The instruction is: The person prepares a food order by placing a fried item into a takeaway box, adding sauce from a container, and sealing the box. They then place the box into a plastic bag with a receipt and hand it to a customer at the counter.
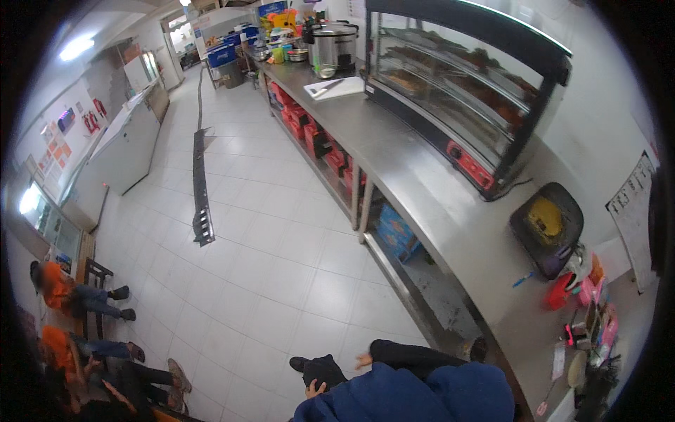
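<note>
At the bottom edge, below the steel counter (393, 142), are a dark blue top (401, 395) and black trousers, seen from above. My left hand (315, 389) rests against a black trouser leg (324, 369), fingers apart. Beside the other bent leg (406, 353), my right hand (364, 361) hangs with its fingers slightly spread. I see nothing held in either hand. White floor tiles (274, 300) lie before me. A dark shoe (299, 364) shows past the left knee.
A glass food warmer (448, 79), black tray (548, 227), white cutting board with knife (335, 88) and large steel pot (335, 42) stand on the counter. A black floor strip (200, 184) runs lengthwise. People in orange tops (55, 285) sit left, near chest freezers (126, 153).
</note>
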`<state>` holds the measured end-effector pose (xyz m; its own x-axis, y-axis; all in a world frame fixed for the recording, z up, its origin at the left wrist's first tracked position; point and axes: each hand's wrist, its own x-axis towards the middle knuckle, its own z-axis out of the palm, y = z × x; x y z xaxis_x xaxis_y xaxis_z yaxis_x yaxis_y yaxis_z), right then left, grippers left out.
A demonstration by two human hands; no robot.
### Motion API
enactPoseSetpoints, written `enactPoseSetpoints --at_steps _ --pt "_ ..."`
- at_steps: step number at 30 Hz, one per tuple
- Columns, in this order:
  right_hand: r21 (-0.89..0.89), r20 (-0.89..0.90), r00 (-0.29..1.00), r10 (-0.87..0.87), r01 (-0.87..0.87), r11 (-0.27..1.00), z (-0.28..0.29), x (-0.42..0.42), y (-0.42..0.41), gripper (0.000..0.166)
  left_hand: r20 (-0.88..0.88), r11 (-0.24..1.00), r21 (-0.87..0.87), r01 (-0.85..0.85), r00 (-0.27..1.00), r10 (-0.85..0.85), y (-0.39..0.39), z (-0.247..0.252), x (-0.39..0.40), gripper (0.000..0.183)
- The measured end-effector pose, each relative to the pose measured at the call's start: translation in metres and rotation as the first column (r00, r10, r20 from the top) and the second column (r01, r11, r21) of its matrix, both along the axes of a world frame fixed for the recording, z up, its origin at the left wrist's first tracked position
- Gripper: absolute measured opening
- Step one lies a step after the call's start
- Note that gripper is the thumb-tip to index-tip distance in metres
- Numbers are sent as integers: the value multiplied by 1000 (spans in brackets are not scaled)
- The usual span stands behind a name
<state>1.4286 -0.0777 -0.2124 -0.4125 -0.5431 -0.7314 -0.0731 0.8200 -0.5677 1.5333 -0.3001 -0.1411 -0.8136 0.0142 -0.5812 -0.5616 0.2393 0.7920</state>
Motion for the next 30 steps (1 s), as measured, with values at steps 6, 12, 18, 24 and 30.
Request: enactPoseSetpoints --at_steps 6,12,18,24,30 --pt "166 77 957 -279 264 950 -8 -29 -30 58 184 997 -61 44 982 -32 -189 -8 -61 26" --pt "252 23 864 -503 482 839 3 -98 -98 54 353 999 14 44 935 -46 -391 -9 -160 26" --pt "261 -49 857 -513 507 821 -24 -225 -195 49 200 932 -361 40 979 35 -525 -23 -286 28" --pt "55 -226 921 -316 336 940 -46 -415 -385 45 107 963 -269 13 994 16 -600 -30 -468 27" --pt "-222 -408 888 -211 127 967 10 -644 -648 41 74 966 -236 109 993 -94 -701 -23 -626 26"
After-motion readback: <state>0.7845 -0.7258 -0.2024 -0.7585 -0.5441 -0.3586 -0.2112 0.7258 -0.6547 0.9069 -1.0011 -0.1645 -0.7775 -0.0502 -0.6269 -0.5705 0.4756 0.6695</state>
